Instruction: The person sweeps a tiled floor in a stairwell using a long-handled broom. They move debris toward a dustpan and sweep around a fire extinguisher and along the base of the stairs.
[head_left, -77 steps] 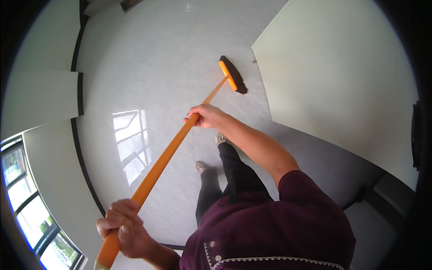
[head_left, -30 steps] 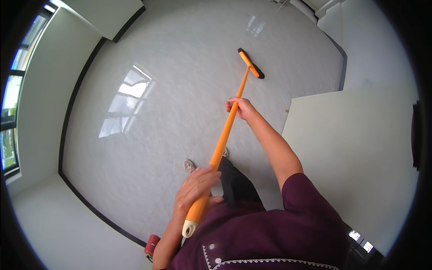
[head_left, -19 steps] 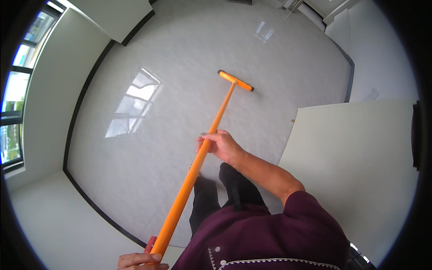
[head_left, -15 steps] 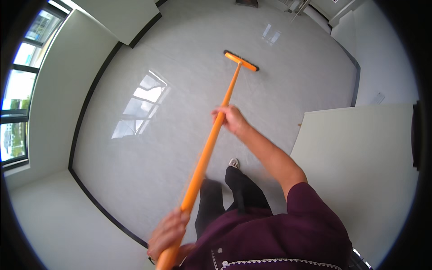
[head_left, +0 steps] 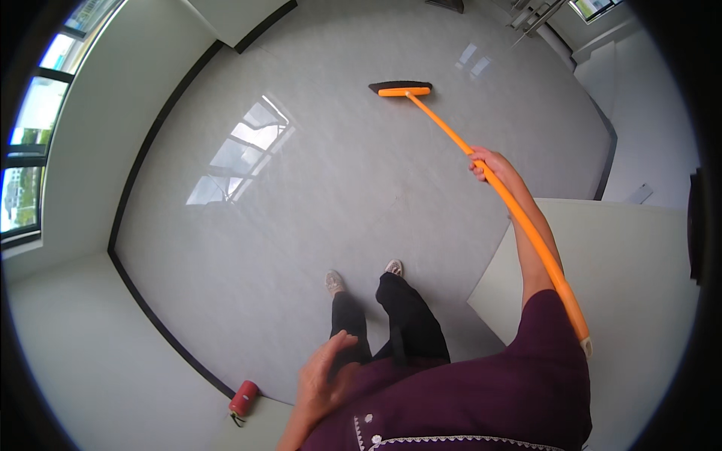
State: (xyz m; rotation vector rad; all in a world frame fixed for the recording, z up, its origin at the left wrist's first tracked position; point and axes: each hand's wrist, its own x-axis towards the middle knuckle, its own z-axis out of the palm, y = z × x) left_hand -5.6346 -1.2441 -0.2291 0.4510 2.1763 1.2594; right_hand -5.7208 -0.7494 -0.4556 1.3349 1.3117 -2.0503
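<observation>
An orange broom (head_left: 451, 136) with black bristles reaches across the floor ahead of me, its head on the grey tiles at the top centre. My right hand (head_left: 492, 164) is wrapped round its shaft, well down toward the head. From there the shaft runs back along my right forearm, and its light-coloured end cap sits by my right upper arm. My left hand (head_left: 323, 373) is off the broom, in front of my waist, its fingers partly extended and somewhat blurred, with nothing held in it.
A pale flat-topped piece of furniture (head_left: 594, 263) stands close on my right. At lower left, near the dark skirting (head_left: 162, 327), is a red cylinder (head_left: 243, 398) with a dark cord. Windows (head_left: 26, 143) line the left wall. A metal-framed object (head_left: 534, 16) stands at far right.
My left hand has let go of the broom's upper shaft. The shaft's near end has swung from lower left to my right side, and my right hand has moved right with it.
</observation>
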